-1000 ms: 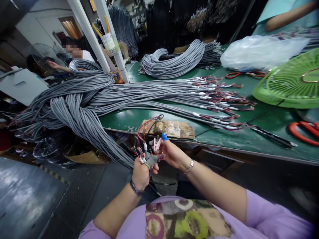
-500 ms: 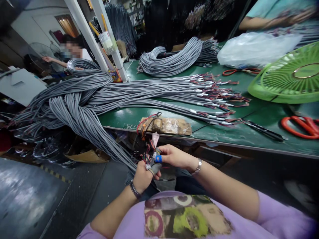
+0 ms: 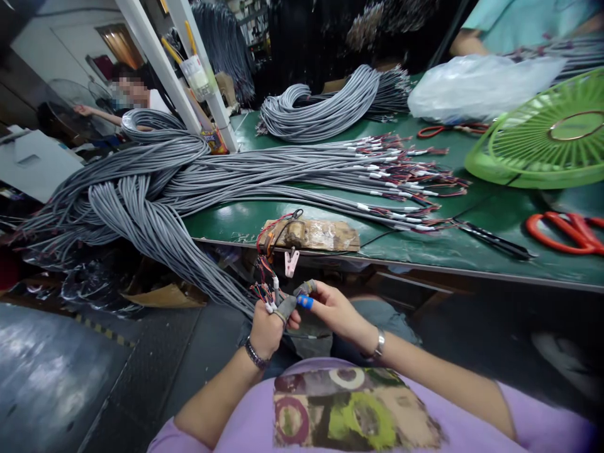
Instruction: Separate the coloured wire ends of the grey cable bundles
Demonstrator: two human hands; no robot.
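Observation:
Below the bench edge, my left hand [image 3: 270, 326] is closed round the ends of several grey cables [image 3: 221, 290], with thin coloured wires and white sleeves [image 3: 270, 306] sticking up from the fist. A grey cover is on its thumb. My right hand [image 3: 330, 308] is just to the right, thumb and forefinger pressed together near the left thumb; blue tape wraps one finger and a grey cover another. What lies between those fingertips is too small to tell. Above them a pink clip [image 3: 291, 262] hangs at a wooden block [image 3: 325, 235] on the bench edge.
Grey cable bundles [image 3: 264, 165] lie across the green bench [image 3: 226, 223], with a coil [image 3: 321, 113] behind. To the right are black tweezers [image 3: 495, 240], red-handled scissors [image 3: 566, 231], a green fan [image 3: 552, 135] and a plastic bag [image 3: 481, 88]. Two other people are beyond the bench.
My right hand has moved slightly right and off the wire ends, its fingers now near my left thumb. The pink clip now shows fully. The view has shifted slightly.

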